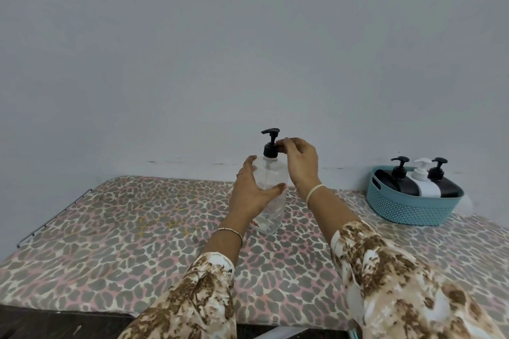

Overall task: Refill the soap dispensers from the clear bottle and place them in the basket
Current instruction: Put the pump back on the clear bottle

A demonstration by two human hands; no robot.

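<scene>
A clear bottle (271, 201) with a black pump top (270, 143) stands upright on the leopard-print table (124, 228) near its far edge. My left hand (252, 190) wraps around the bottle's body. The fingertips of my right hand (298, 159) pinch the collar of the black pump. At the far right, a teal basket (407, 208) holds three soap dispensers leaning back: a black one (392, 181), a white one (425, 183) and another black one (447, 184).
A plain grey wall rises right behind the table. A thin metal rail (52, 217) runs along the table's left edge. The near edge of the table drops to a dark floor at lower left.
</scene>
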